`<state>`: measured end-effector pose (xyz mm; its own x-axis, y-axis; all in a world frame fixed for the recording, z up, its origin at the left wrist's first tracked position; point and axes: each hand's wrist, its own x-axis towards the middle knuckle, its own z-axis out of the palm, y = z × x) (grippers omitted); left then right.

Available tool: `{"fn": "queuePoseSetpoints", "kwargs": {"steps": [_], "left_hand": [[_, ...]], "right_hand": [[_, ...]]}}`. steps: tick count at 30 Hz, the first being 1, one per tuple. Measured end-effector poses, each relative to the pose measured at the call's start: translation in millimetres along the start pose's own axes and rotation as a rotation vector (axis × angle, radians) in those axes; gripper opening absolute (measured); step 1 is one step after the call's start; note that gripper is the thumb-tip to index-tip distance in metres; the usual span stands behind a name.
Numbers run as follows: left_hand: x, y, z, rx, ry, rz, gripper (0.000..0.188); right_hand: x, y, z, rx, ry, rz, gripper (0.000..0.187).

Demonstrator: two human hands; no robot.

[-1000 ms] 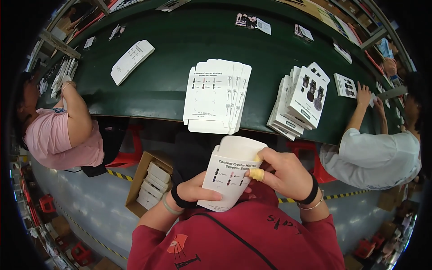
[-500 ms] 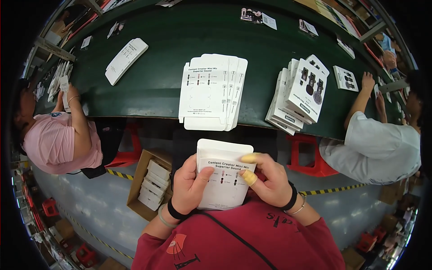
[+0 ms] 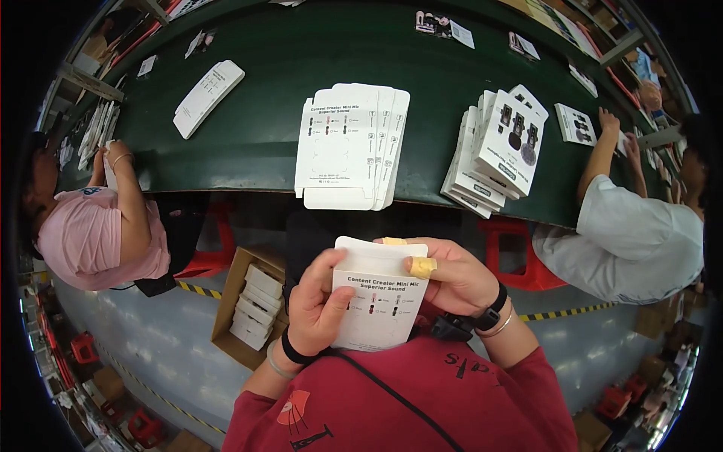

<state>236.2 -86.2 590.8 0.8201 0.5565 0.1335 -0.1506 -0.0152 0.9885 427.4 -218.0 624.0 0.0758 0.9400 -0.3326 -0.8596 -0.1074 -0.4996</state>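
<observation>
A white printed carton (image 3: 376,322) is held upright before my chest, its top flap raised. My left hand (image 3: 320,301) grips the carton's left side, thumb on the printed face and fingers behind. At the upper right corner, my right hand (image 3: 459,275) pinches the flap between thumb and index finger; both wear yellow finger covers. Just beyond, at the table's near edge, lies a fanned stack of flat white cartons (image 3: 335,158). To its right stands a pile of filled-out white boxes (image 3: 508,143) showing pictures of black microphones.
The dark green table (image 3: 263,120) also bears a small carton stack (image 3: 209,98) at left and bagged small parts (image 3: 444,29) at the far side. An open cardboard box (image 3: 245,301) of white cartons stands on the floor. Co-workers sit left (image 3: 102,233) and right (image 3: 625,233) beside red stools.
My right thumb and index finger have moved from the carton's front up to its top flap, which now stands more upright. The co-worker at left has lowered a white piece.
</observation>
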Motion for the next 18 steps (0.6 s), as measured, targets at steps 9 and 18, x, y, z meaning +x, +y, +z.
{"fn": "queuePoseSetpoints", "kwargs": {"steps": [9, 18], "left_hand": [[-4.2, -0.2, 2.0, 0.088, -0.014, 0.042, 0.03], [16.6, 16.9, -8.7, 0.132, -0.077, -0.001, 0.029]], "right_hand": [[-11.0, -10.1, 14.6, -1.278, -0.052, -0.491, 0.038], [-14.2, -6.8, 21.3, -1.35, -0.007, -0.473, 0.031]]}}
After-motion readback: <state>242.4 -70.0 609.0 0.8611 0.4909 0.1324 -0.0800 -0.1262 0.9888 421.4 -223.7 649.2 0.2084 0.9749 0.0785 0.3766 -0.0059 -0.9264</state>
